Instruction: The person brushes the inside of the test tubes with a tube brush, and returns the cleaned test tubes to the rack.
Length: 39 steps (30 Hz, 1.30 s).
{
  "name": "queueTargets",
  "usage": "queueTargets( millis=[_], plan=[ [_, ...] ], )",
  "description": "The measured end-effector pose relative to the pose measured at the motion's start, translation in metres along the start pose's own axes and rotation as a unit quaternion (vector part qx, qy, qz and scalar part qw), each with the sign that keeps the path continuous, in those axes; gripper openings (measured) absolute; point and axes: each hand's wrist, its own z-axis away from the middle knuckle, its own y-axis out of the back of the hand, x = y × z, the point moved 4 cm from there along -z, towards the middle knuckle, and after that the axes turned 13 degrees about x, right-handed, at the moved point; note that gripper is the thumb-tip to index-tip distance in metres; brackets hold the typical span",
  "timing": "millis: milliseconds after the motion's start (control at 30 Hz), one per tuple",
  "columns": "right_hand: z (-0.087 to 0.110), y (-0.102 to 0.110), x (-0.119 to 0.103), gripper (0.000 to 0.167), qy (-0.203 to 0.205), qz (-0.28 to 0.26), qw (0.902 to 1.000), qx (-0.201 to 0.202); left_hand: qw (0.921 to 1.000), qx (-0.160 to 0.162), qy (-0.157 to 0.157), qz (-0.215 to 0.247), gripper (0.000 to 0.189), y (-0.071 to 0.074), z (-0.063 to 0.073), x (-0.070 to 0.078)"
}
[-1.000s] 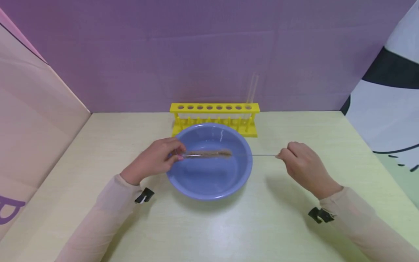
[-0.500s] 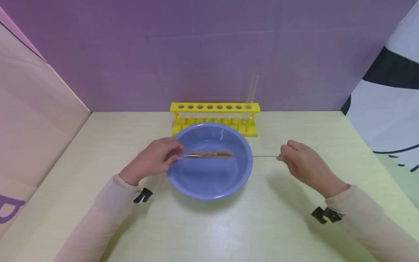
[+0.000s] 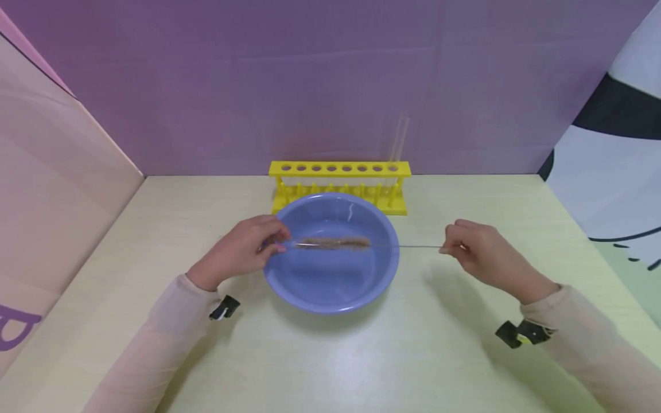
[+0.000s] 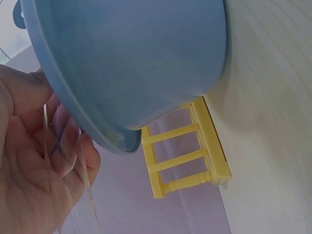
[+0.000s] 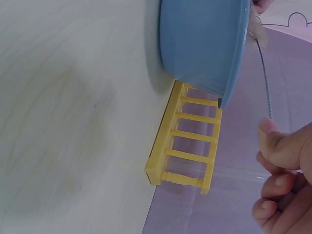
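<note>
Over the blue basin (image 3: 330, 301), my left hand (image 3: 241, 249) holds a clear test tube (image 3: 299, 245) lying sideways. In the left wrist view the tube (image 4: 47, 131) runs across the curled fingers. A brown-bristled test tube brush (image 3: 356, 244) sits largely inside the tube, its bristly end toward the right; exactly where the tube's mouth lies is hard to see. My right hand (image 3: 488, 255) pinches the far end of the brush's thin wire handle, to the right of the basin. The right wrist view shows the twisted wire (image 5: 265, 80) stretched taut between thumb and fingers and the bristles.
Behind the basin stands a yellow test tube rack (image 3: 338, 168) against the purple backdrop (image 3: 330, 86). One clear test tube (image 3: 400, 140) stands in its rightmost hole. The pale wooden table (image 3: 330, 367) carries everything.
My right hand has shifted a little to the right, drawing the brush slightly the same way. The left hand stays nearly in place on the tube.
</note>
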Motion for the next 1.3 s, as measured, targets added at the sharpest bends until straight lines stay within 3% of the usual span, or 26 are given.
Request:
queueTargets(
  millis=[200,367,733,1100,1300],
  plan=[
    [-0.003,0.003,0.007,0.034,-0.027,-0.043,0.9976,-0.047,1.0,0.003,-0.007,-0.006,0.016,0.001,0.0,0.0],
    [-0.004,0.005,0.011,0.033,-0.068,-0.082,0.9897,-0.095,0.9999,0.003,-0.01,-0.009,0.018,0.0,0.0,-0.002],
    [-0.009,0.01,0.017,0.03,-0.124,-0.094,0.9757,-0.154,0.9997,0.015,-0.019,-0.01,0.02,0.001,0.002,-0.005],
    [-0.01,0.013,0.026,0.019,-0.187,-0.155,0.943,-0.228,0.9994,0.024,-0.022,-0.016,0.022,0.002,0.003,-0.004],
    [-0.01,0.015,0.029,0.017,-0.197,-0.17,0.9371,-0.233,0.999,0.031,-0.027,-0.018,0.022,0.003,0.003,-0.004]
  ],
)
